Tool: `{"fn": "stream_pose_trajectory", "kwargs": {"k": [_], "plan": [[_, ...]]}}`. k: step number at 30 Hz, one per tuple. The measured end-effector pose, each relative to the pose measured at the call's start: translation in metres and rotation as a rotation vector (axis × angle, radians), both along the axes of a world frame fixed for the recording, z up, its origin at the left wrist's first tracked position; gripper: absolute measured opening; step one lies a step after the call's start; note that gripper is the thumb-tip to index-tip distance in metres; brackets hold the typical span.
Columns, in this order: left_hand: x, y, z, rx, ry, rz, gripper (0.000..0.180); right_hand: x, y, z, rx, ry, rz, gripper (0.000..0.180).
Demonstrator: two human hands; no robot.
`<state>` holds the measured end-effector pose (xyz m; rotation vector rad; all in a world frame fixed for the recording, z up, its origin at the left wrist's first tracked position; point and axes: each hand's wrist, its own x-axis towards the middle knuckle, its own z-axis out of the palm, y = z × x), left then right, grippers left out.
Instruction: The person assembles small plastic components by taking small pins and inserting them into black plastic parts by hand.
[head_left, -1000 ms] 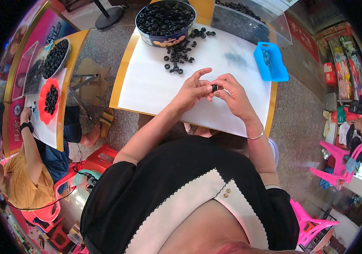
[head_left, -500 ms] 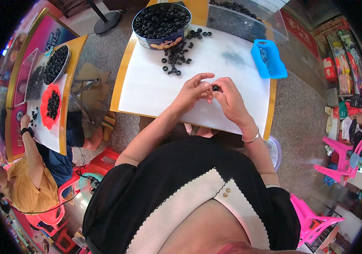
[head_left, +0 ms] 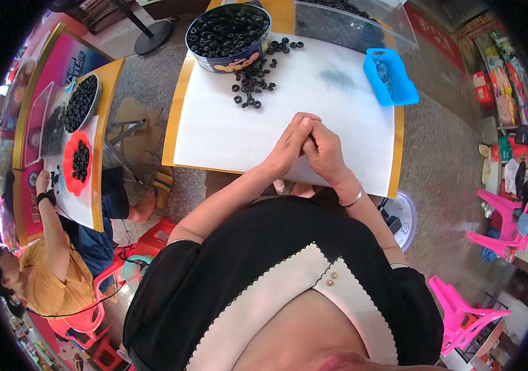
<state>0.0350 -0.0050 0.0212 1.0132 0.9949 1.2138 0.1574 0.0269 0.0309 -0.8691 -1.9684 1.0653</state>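
**A:** What do you see from the head view?

**B:** I see my left hand (head_left: 290, 147) and my right hand (head_left: 324, 151) pressed together over the white sheet (head_left: 227, 133) on the tabletop (head_left: 180, 93), fingertips touching each other. The fingers are curled and closed. If a small piece is pinched between them, I cannot tell; it is hidden.

**A:** And the black rings?

**B:** The loose black rings (head_left: 255, 83) lie ahead of the hands, a little to the left, well apart from them. Just beyond them stands the round tin (head_left: 230, 31), full of the same rings. I think the rings are spilled near the tin so that they are easy to pick one by one.

**A:** Anything to the right?

**B:** Yes, a blue tray (head_left: 391, 77) ahead and to the right of my right hand, holding some small dark parts.

**A:** Other people?

**B:** One person in a yellow shirt (head_left: 51, 281) sits far to my left, at another tabletop with a red dish (head_left: 78, 162) of rings.
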Motion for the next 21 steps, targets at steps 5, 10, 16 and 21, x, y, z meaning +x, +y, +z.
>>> {"fn": "stream_pose_trajectory", "kwargs": {"k": [5, 10, 16, 21], "plan": [[0.009, 0.005, -0.024, 0.137, 0.07, 0.154, 0.043, 0.002, 0.0, -0.019, 0.091, -0.022, -0.018, 0.014], [-0.009, 0.004, -0.025, -0.034, -0.102, 0.015, 0.052, 0.005, 0.003, -0.007, -0.156, 0.088, 0.015, 0.019], [-0.01, 0.012, -0.024, -0.11, -0.543, 0.039, 0.063, 0.015, 0.028, 0.018, -0.497, 0.361, 0.031, 0.029], [-0.016, 0.014, -0.037, -0.117, -0.57, -0.027, 0.048, 0.009, 0.102, 0.058, -0.126, 0.183, -0.12, 0.03]]}}
